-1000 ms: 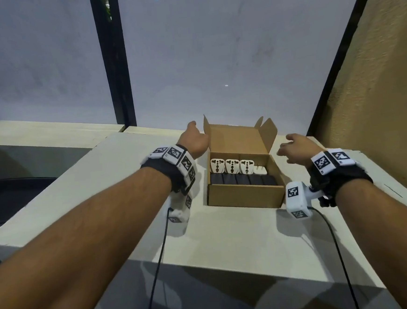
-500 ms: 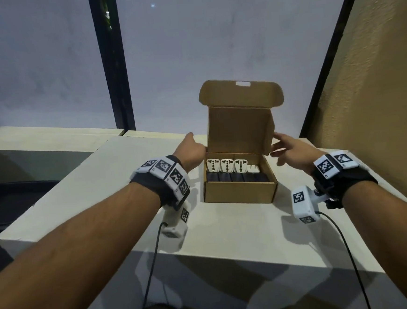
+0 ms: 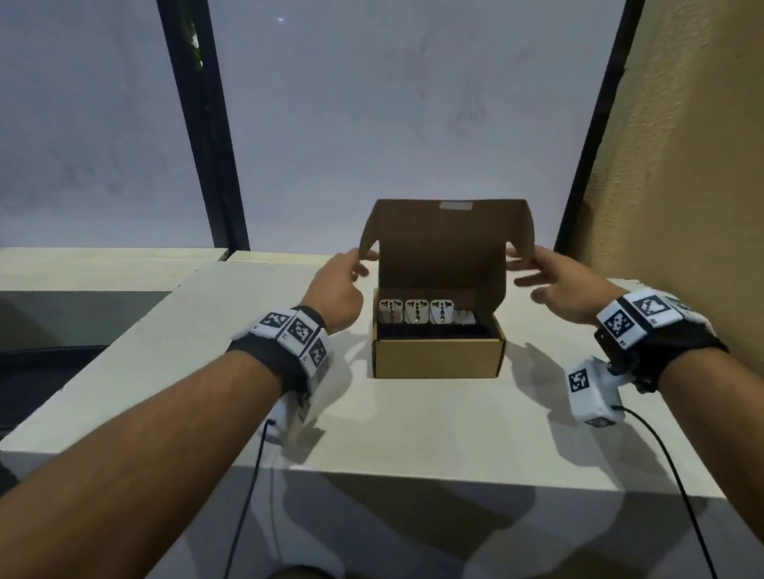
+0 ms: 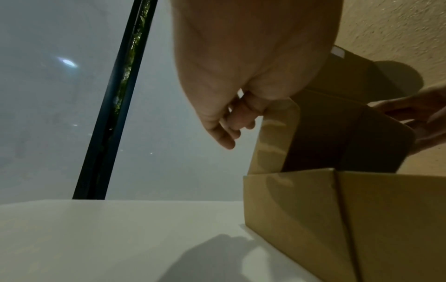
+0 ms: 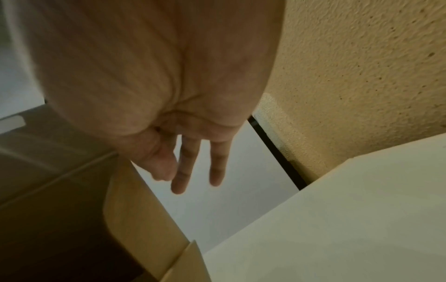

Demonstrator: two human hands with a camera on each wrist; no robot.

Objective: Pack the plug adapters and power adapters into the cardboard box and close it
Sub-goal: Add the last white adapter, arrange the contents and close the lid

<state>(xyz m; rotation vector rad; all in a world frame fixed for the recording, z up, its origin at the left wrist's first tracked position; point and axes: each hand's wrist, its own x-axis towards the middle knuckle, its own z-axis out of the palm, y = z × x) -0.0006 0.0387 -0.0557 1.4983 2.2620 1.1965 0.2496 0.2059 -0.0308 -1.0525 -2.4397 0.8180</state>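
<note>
The cardboard box (image 3: 438, 360) stands on the white table, its lid (image 3: 444, 238) tilted forward over the opening. Inside, a row of white plug adapters (image 3: 416, 310) stands behind a row of black power adapters (image 3: 438, 334). My left hand (image 3: 362, 263) touches the lid's left side flap (image 4: 275, 137) with loosely bent fingers (image 4: 231, 131). At the lid's right side flap (image 5: 135, 209), my right hand (image 3: 522, 264) rests with nearly straight fingers (image 5: 183, 171). Neither hand holds an adapter.
The white table (image 3: 382, 431) ends in a front edge close to me, and cables from the wrist cameras hang over it. A window with a black frame (image 3: 202, 120) is behind the box. A rough tan wall (image 3: 704, 172) borders the table's right side.
The lid, lying back a second ago, has swung up and now leans forward over the box. Both hands rose from the box's sides to the lid's side flaps.
</note>
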